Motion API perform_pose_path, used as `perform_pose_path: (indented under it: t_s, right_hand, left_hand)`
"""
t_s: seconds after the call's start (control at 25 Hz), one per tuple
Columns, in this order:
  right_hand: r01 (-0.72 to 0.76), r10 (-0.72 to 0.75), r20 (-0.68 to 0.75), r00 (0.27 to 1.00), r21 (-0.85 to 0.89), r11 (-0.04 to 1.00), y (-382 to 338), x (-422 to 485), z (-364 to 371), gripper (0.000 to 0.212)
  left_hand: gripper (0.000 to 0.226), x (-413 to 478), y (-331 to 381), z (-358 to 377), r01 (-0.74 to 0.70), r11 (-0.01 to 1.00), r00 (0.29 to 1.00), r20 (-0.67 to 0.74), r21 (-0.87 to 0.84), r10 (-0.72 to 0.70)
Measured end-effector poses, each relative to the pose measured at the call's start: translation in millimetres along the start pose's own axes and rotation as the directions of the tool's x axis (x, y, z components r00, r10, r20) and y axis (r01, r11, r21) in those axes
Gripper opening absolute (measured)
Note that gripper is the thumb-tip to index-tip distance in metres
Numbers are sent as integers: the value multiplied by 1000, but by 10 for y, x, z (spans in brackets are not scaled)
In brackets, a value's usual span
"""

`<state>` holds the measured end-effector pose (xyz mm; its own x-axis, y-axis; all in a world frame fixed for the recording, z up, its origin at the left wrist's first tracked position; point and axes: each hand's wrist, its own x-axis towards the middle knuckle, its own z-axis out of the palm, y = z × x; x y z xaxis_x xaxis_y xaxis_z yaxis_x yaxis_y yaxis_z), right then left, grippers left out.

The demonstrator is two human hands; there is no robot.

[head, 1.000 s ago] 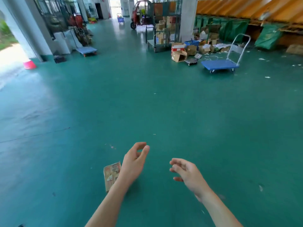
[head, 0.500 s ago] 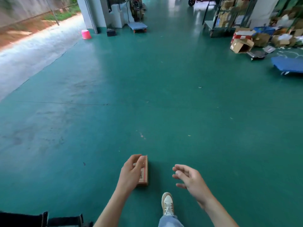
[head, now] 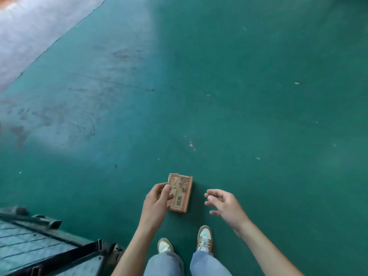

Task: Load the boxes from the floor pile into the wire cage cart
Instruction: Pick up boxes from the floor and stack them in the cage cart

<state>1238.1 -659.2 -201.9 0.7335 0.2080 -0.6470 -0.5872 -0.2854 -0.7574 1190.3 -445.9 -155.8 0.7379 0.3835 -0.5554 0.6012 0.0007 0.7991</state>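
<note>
A small brown cardboard box (head: 182, 193) seems to lie on the green floor (head: 258, 116) by my shoes. My left hand (head: 156, 202) curls its fingers at the box's edge; I cannot tell if they grip it. My right hand (head: 225, 204) is spread and empty. This is the pickup step. Next I should lift the box into the dark metal-framed cart (head: 65, 237) on my left.

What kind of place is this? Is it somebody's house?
No, it is probably a warehouse or loading area. There is a wide green painted floor, a cardboard box down on it, and what looks like a metal cart at the lower left.

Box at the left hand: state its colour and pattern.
The box is tan cardboard with red bands and dark print; head view.
</note>
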Motion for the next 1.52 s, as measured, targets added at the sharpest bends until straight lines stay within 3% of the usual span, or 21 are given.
perform_pose_path:
  t_s: [0.2, 0.36, 0.56, 0.72, 0.88, 0.96, 1.04, 1.16, 1.28, 1.44, 1.52]
  right_hand:
    - [-121, 128, 57, 990, -110, 987, 156, 808, 285, 20]
    - [-266, 271, -8, 962, -225, 937, 651, 1613, 520, 24]
    - [-416, 443, -31, 896, -407, 813, 1528, 2657, 794, 33]
    - [-434, 491, -29, 870, -516, 738, 2135, 3505, 1049, 38]
    - [-391, 504, 11, 864, -616, 683, 2624, 4307, 1302, 34]
    - [-428, 510, -34, 859, -593, 682, 2850, 4657, 1397, 30]
    - [-515, 526, -131, 840, -495, 700, 3036, 4902, 1462, 39]
    - [-667, 618, -251, 745, -259, 698, 3219, 5030, 1536, 59]
    - [-724, 701, -201, 684, -73, 686, 3385, 4989, 1571, 70]
    - [-723, 711, -175, 681, -7, 691, 3430, 4899, 1605, 56]
    - [-724, 712, -181, 679, -2, 690, 3404, 4830, 1588, 37]
  left_hand:
    - [15, 784, -396, -65, 166, 986, 986, -26, -7, -166]
    - [17, 1622, -961, -142, 330, 944, 944, -18, 17, -330]
    - [19, 2786, -2075, -152, 437, 880, 893, 31, 187, -449]
    - [38, 3699, -3091, -138, 531, 789, 821, 43, 308, -569]
    - [43, 4445, -3734, 28, 479, 754, 827, 55, 450, -559]
    - [41, 4731, -3988, 151, 431, 740, 846, 54, 517, -531]
    - [50, 4911, -4212, 259, 414, 729, 850, 54, 545, -524]
    - [62, 5067, -4447, 360, 434, 715, 827, 73, 548, -558]
    - [59, 5110, -4569, 418, 483, 772, 808, 129, 414, -575]
    - [58, 5076, -4562, 417, 544, 793, 761, 237, 275, -604]
    - [57, 5047, -4507, 366, 543, 794, 752, 261, 274, -605]
